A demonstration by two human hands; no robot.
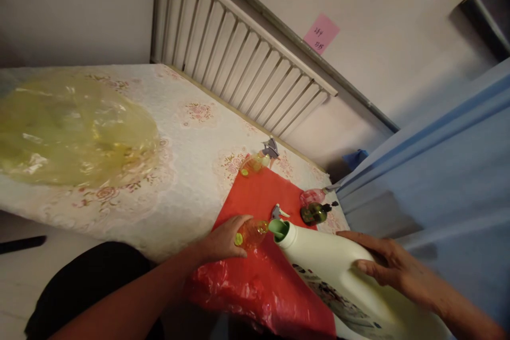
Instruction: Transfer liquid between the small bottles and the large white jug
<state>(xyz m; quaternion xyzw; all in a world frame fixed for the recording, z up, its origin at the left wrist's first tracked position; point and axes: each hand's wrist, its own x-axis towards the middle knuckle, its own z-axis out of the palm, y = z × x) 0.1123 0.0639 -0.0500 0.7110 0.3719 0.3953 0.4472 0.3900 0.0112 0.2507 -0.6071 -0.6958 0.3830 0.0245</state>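
My jug (pixel 330 255): pale green, lower right. Sheet (pixel 255 196): red, lower centre. Tablecloth (pixel 191 154): whitish, pink florals, left.

"How's your feed?"
"Dim, blackening at the upper right corner. I see white glare on the yellow bag (pixel 79 133) and red sheet (pixel 258 191)."
"Shadows?"
"Soft, on the blue curtain (pixel 450 170). The lens stretches the edges, and I can't read the blurred label (pixel 338 297)."
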